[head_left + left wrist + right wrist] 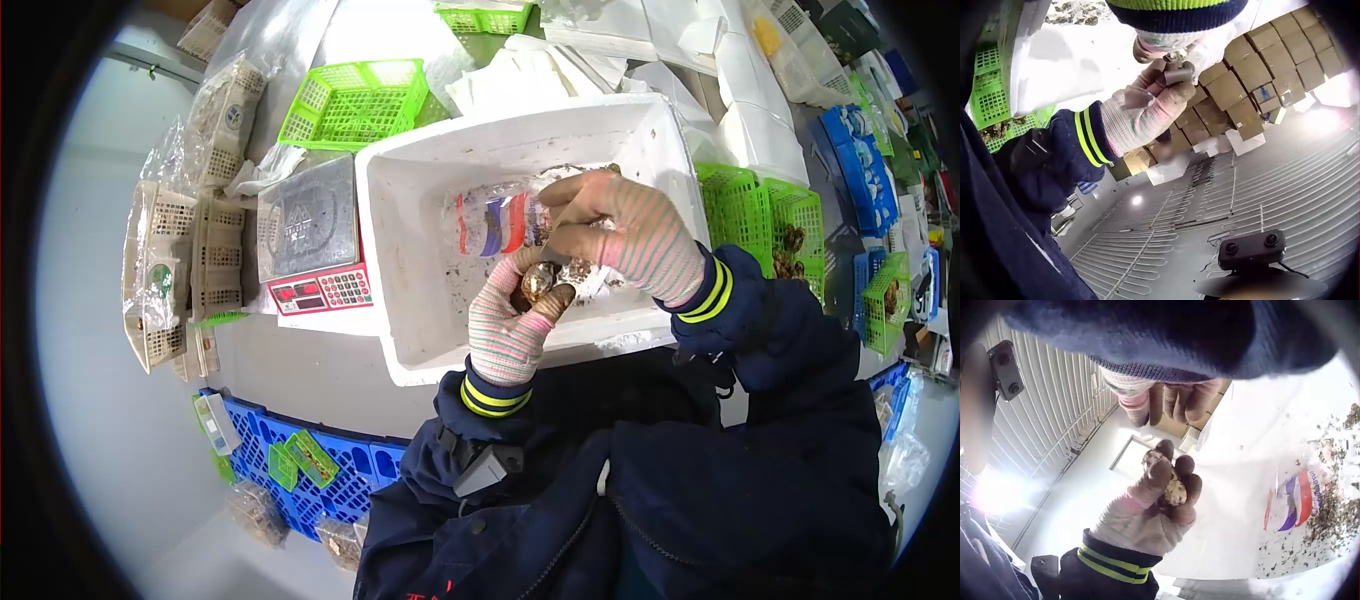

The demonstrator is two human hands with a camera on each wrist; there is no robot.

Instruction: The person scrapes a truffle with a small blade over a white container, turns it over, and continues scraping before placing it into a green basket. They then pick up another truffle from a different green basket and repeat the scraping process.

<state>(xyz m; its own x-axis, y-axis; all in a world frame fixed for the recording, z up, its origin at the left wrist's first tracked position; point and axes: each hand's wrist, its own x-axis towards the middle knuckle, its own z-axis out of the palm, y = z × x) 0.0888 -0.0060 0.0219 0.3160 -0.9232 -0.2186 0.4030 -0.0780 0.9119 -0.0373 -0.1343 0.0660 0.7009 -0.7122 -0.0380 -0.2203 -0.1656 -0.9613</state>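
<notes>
A brown and white mottled lump (540, 281) is held in my gloved left hand (508, 330) over the white foam box (410, 330). Seen from the right wrist, the fingers and thumb of my left hand (1141, 522) curl round the mottled lump (1175, 490). My right hand (645, 240) hovers just above and to the right, its fingers bent and blurred. In the right wrist view, the fingers of my right hand (1172, 403) hang apart from the lump, with nothing visible between them. Whether my right hand (1147, 112) touches the lump is unclear in the left wrist view.
Left of the box sits a scale (308, 220) with a red keypad (320, 290). Behind it lies a green basket (360, 100). Further green baskets (735, 215) stand right of the box, one holding brown lumps (787, 265). Dark crumbs and a printed bag (495, 222) lie inside the box.
</notes>
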